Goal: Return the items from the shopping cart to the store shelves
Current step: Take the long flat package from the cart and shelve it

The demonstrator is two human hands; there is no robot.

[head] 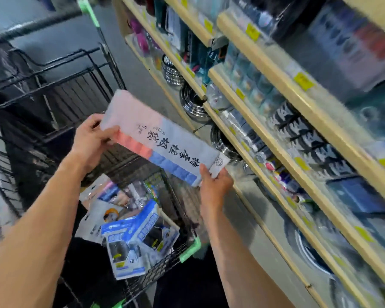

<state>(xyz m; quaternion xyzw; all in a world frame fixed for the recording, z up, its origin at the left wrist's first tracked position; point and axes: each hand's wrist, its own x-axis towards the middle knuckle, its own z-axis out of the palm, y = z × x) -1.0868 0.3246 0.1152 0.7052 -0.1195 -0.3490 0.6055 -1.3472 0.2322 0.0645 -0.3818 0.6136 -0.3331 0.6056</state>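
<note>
I hold a long flat packet (156, 138) of pink, red and blue rolls with black printed characters, slanted above the cart. My left hand (91, 138) grips its far upper end. My right hand (213, 183) grips its near lower end by the white header tab. Below it the black wire shopping cart (60, 96) holds several blue-and-white packaged items (129, 236). The wooden store shelves (265, 130) run along the right, close to the packet's lower end.
The shelves carry stacked steel bowls (191, 101), dark boxed goods (302, 134) and yellow price tags (302, 81) on their edges. The cart has green corner guards (191, 250). Grey floor lies between cart and shelves.
</note>
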